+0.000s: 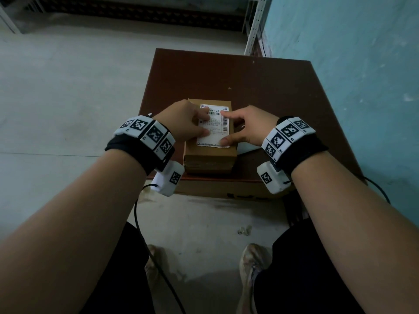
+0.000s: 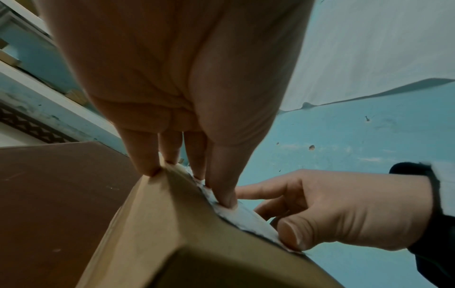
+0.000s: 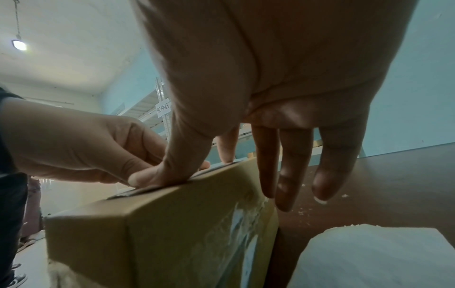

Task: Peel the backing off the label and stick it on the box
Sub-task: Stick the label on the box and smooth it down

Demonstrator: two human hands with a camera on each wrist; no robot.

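A small brown cardboard box (image 1: pixel 210 157) stands on the dark brown table (image 1: pixel 249 82). A white printed shipping label (image 1: pixel 215 130) lies flat on the box top. My left hand (image 1: pixel 200 123) presses its fingertips on the label's left side, fingers straight in the left wrist view (image 2: pixel 194 175). My right hand (image 1: pixel 227 128) presses index and thumb on the label's right edge. In the right wrist view the right thumb (image 3: pixel 167 175) bears on the box (image 3: pixel 172 233) while the other fingers hang beside it. A white backing sheet (image 1: pixel 247 148) lies right of the box.
A teal wall (image 1: pixel 362 87) runs close along the table's right side. A white metal rack (image 1: pixel 256 26) stands at the back. Bare concrete floor (image 1: pixel 68 87) lies to the left. A black cable (image 1: pixel 145 241) hangs from the left wrist. The table's near edge is just under the box.
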